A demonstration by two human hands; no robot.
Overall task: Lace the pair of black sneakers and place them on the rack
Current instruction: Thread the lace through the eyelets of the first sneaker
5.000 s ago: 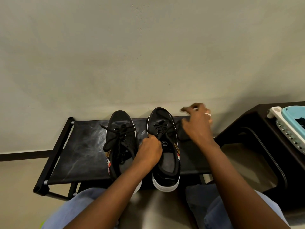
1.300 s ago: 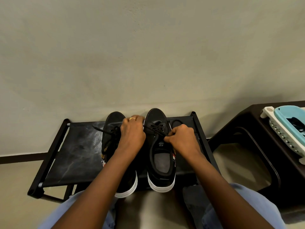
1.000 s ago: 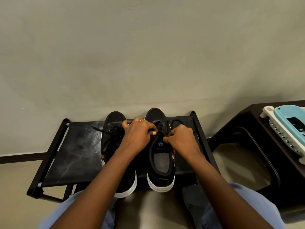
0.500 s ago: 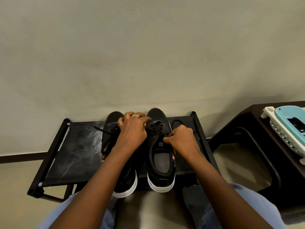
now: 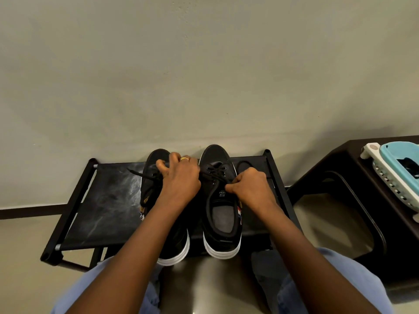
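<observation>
A black rack (image 5: 95, 200) stands by the wall. Two black sneakers sit on it, side by side, toes to the wall. The left hand (image 5: 179, 180) lies over the left sneaker (image 5: 154, 173) with fingers bent on its lace (image 5: 136, 172). The right hand (image 5: 249, 186) pinches the lace (image 5: 215, 175) of the right sneaker (image 5: 221, 214). Far right, on a dark table (image 5: 353, 168), a blue basket (image 5: 399, 171) holds something dark that I cannot make out.

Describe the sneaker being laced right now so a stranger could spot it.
On the low black rack by the wall stand two black sneakers. It is the right sneaker, with its grey insole showing, unlike the left sneaker, partly covered by a forearm.
</observation>
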